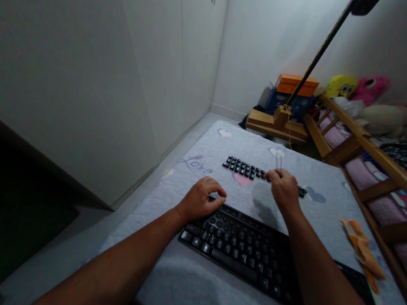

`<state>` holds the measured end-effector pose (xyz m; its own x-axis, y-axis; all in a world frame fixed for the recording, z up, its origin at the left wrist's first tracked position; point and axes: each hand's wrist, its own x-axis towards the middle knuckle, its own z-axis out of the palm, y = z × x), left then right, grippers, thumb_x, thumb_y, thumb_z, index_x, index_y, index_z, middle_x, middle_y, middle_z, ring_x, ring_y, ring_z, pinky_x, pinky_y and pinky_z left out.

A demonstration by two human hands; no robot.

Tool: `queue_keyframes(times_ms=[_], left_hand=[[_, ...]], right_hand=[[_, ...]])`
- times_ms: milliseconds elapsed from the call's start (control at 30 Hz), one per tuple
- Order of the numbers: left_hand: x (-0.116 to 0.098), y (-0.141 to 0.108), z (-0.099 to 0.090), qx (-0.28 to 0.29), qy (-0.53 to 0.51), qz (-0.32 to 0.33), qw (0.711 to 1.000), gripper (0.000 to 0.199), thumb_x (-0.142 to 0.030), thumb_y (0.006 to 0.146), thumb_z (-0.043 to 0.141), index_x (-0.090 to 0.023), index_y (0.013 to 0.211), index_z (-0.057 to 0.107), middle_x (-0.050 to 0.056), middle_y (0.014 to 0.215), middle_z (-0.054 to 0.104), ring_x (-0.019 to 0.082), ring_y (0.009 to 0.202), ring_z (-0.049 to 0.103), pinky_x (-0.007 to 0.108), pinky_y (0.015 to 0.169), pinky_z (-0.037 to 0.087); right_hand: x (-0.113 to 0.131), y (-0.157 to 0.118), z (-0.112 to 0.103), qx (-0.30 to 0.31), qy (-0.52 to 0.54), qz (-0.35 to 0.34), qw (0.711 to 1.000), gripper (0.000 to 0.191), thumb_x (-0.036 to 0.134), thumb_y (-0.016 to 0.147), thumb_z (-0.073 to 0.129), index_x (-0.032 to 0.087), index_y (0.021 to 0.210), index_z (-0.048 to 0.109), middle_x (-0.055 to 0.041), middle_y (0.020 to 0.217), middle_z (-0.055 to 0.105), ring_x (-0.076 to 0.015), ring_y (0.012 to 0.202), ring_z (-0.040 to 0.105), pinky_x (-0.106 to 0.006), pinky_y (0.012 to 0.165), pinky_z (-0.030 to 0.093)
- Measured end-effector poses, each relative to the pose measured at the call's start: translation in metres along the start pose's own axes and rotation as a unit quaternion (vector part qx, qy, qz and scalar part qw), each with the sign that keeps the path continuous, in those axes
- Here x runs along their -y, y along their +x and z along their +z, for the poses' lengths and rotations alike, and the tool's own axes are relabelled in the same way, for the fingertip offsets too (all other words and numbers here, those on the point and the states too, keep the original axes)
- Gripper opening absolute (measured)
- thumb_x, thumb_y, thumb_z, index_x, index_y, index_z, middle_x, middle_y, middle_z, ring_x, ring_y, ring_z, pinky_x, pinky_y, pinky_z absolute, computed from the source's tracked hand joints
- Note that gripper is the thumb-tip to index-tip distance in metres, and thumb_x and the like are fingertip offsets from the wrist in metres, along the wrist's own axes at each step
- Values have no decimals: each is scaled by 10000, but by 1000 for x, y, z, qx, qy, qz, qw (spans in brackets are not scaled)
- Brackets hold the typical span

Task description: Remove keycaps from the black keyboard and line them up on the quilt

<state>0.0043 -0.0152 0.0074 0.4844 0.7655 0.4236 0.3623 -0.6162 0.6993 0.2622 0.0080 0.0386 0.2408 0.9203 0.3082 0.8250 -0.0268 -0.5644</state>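
Observation:
A black keyboard lies on the bed, its upper rows showing bare round key sockets at the left. At its far left corner is my left hand, fingers curled around the edge and thumb on top. Beyond the keyboard, my right hand is closed on a thin wire keycap puller, whose two prongs point away from me. The fingertips are over a row of loose black keycaps laid out on the blanket. My right hand hides part of that row; more keycaps show to its right.
An orange cloth and a dark flat object lie at the right on the blanket. A wooden bed rail runs along the right. Behind stand a wooden lamp base and boxes; a pale wardrobe fills the left.

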Motion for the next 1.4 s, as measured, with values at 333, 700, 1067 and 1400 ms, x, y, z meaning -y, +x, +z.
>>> queue_keyframes(times_ms=[333, 700, 1067, 1400], left_hand=[[1, 0, 0, 14, 5, -6, 1000, 63, -173, 786, 622, -186, 793, 682, 35, 815, 688, 192, 863, 591, 348, 854, 450], [3, 0, 1, 18, -5, -27, 999, 81, -199, 797, 613, -177, 795, 692, 44, 832, 692, 192, 862, 608, 339, 836, 457], [4, 1, 1, 23, -10, -39, 999, 95, -213, 802, 605, -183, 795, 695, 39, 824, 694, 188, 855, 609, 332, 833, 457], [2, 0, 0, 24, -3, -39, 999, 104, -215, 802, 600, -179, 780, 695, 43, 822, 695, 192, 856, 608, 338, 831, 460]], right_hand=[[26, -81, -66, 89, 215, 51, 971, 351, 440, 913, 403, 192, 767, 604, 22, 568, 495, -135, 544, 459, -251, 517, 372], [36, -149, -55, 191, 110, 13, 975, 223, 384, 873, 508, 214, 939, 636, -30, 904, 682, -203, 844, 632, -308, 768, 467], [38, -157, -37, 189, 77, 13, 979, 151, 352, 861, 498, 210, 831, 539, 11, 684, 584, -156, 613, 555, -270, 588, 407], [39, -159, -32, 180, 67, -36, 981, 111, 309, 873, 498, 208, 831, 524, 13, 682, 585, -152, 614, 563, -266, 607, 413]])
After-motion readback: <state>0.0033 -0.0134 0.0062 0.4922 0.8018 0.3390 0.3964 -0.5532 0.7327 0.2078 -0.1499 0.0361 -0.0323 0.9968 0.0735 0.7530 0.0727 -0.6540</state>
